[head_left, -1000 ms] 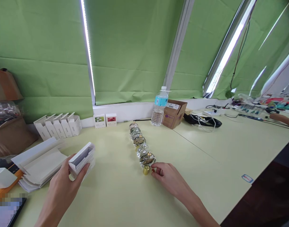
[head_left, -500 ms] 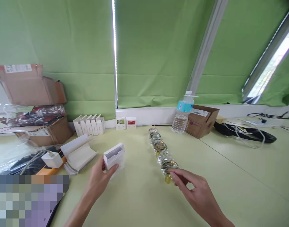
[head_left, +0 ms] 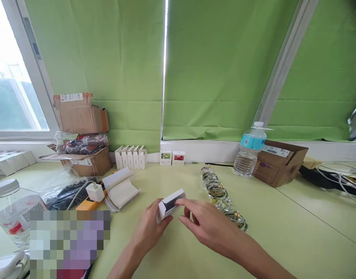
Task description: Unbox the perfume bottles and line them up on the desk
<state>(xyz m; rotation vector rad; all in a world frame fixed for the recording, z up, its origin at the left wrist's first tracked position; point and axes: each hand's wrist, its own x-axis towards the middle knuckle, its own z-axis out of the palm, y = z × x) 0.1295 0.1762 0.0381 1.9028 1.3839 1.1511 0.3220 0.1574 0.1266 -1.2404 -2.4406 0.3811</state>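
Observation:
My left hand [head_left: 151,221] is closed around a small white carton [head_left: 162,215], held tilted above the table. One end of the carton faces up, and its inside looks dark. At that opening rests the index finger of my right hand [head_left: 205,224], its thumb spread apart below; I see nothing held in it. Right of the carton runs a row of shiny silver and gold packets [head_left: 217,190], coiled in look, whose near end is partly behind my right hand.
White cartons [head_left: 131,158] stand in a row at the back, near two small picture boxes [head_left: 172,158]. A water bottle [head_left: 247,155] and a brown cardboard box [head_left: 278,162] are back right. White papers [head_left: 121,192], a charger [head_left: 94,192] and another bottle [head_left: 15,213] lie left.
My right hand has left the near end of the shiny row and come to the carton's opening. My left hand has tilted the carton. The view has turned left.

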